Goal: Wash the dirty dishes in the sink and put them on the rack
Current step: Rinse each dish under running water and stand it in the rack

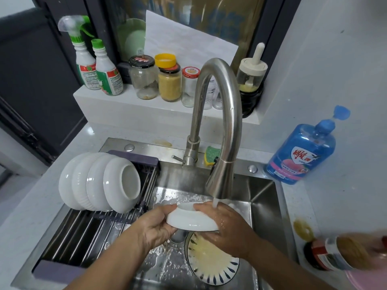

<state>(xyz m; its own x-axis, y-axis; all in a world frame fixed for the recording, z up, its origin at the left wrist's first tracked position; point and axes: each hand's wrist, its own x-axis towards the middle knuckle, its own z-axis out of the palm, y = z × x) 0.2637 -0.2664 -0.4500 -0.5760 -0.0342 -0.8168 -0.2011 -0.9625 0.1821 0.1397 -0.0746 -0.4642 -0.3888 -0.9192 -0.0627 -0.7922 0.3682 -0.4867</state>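
Over the steel sink (263,197) I hold a white bowl (191,220) upside down, under the running faucet (219,130). My left hand (156,229) grips its left rim. My right hand (227,227) lies over its base and right side, and the water stream lands on it. Below the bowl, a dirty plate (211,262) with a blue-dashed rim lies in the sink. Several white bowls (98,182) stand on edge on the roll-up rack (83,233) across the sink's left half.
A green and yellow sponge (211,156) sits behind the faucet. A blue dish soap bottle (301,151) stands on the right counter, with a jar (335,256) lying nearer me. Jars (159,80) and spray bottles (94,65) line the window ledge.
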